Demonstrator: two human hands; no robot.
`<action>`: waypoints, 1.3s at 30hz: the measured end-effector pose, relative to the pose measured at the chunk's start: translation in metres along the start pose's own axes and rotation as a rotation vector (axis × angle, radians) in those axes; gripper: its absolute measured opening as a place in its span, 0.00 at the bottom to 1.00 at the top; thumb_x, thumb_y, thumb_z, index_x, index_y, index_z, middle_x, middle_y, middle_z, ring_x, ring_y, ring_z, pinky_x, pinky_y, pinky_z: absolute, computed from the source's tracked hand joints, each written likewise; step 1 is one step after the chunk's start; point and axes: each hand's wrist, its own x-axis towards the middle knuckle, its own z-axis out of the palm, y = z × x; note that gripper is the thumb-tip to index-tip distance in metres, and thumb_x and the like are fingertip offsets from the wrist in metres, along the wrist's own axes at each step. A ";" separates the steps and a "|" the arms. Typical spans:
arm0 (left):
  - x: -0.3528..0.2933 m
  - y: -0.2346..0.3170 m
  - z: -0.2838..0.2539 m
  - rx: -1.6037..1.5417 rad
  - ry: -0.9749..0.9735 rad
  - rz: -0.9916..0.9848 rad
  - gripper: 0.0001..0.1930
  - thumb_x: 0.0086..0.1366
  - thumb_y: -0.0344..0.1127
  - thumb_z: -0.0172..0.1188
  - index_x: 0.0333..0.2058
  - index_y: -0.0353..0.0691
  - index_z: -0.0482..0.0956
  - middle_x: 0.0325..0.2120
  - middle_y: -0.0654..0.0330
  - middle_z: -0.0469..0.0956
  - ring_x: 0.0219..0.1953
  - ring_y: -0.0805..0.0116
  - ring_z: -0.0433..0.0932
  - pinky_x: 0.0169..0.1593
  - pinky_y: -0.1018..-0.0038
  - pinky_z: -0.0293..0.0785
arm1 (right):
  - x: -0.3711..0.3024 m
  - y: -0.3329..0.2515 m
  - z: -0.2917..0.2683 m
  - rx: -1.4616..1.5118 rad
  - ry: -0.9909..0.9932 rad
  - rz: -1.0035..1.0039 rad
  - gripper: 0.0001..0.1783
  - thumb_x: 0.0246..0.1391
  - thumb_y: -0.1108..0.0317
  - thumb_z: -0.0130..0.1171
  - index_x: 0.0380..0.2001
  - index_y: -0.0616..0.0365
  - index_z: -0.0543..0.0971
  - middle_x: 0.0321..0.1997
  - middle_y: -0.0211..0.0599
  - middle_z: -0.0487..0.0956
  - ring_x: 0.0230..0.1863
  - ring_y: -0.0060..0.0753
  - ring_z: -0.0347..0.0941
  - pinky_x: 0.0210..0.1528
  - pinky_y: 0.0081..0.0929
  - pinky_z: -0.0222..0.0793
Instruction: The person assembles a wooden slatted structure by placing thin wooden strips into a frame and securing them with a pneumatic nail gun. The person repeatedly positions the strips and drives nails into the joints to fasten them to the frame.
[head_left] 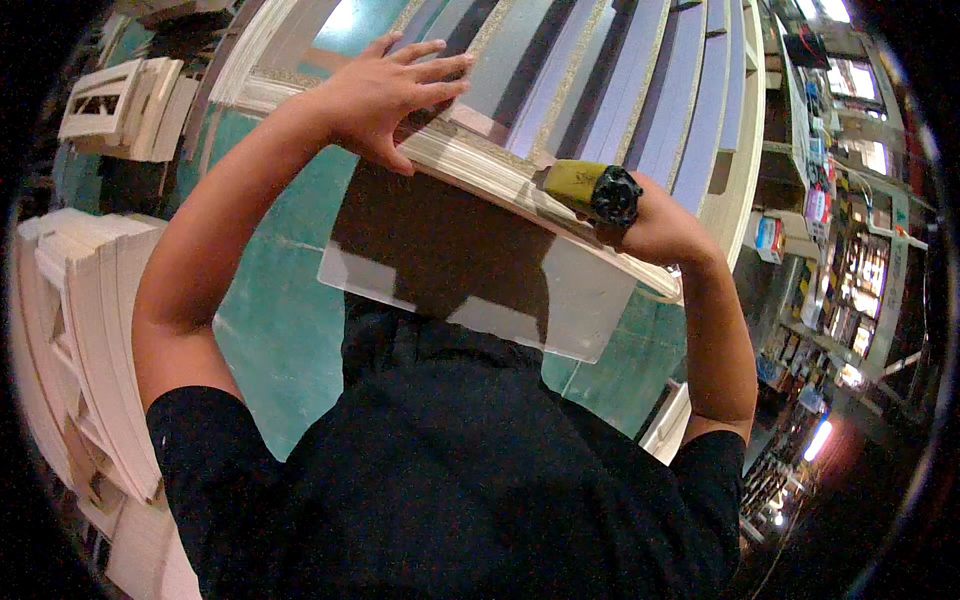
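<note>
My left hand (392, 98) is spread open, palm down, over the near left part of a pale wooden frame (470, 158). Nothing shows in its fingers, and I cannot tell how firmly it touches. In my right hand (655, 225), at the frame's near right edge, is an olive-yellow tool (578, 187) with a round black end. Its working end is hidden, so its exact kind cannot be made out. Inside the frame run several bluish-grey strips (560, 80) divided by speckled edges.
The frame lies on a green tabletop (275, 300). A thin pale sheet (590, 300) lies at the near edge, before my body. Stacked pale wooden frames stand at left (100, 270) and far left (125, 110). Cluttered shelving (800, 240) lines the right.
</note>
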 end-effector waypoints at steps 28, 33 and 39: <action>-0.004 -0.020 0.014 -0.182 0.109 0.073 0.53 0.38 0.58 0.80 0.66 0.52 0.70 0.71 0.68 0.63 0.57 0.60 0.78 0.72 0.35 0.40 | 0.102 -0.098 0.020 -0.040 0.011 0.177 0.20 0.45 0.74 0.67 0.45 0.66 0.80 0.38 0.45 0.84 0.37 0.32 0.78 0.47 0.32 0.76; -0.004 -0.020 0.007 -0.200 0.081 0.067 0.54 0.38 0.58 0.80 0.66 0.52 0.70 0.70 0.68 0.63 0.55 0.59 0.79 0.72 0.35 0.40 | 0.101 -0.091 0.022 -0.034 0.026 0.104 0.21 0.47 0.75 0.65 0.47 0.66 0.80 0.39 0.46 0.85 0.38 0.33 0.78 0.47 0.32 0.76; -0.004 -0.021 0.009 -0.198 0.057 0.059 0.56 0.35 0.59 0.79 0.67 0.55 0.68 0.71 0.70 0.62 0.54 0.61 0.79 0.72 0.35 0.36 | 0.101 -0.094 0.020 -0.040 0.017 0.102 0.19 0.49 0.73 0.65 0.46 0.65 0.80 0.40 0.46 0.85 0.38 0.34 0.79 0.47 0.32 0.76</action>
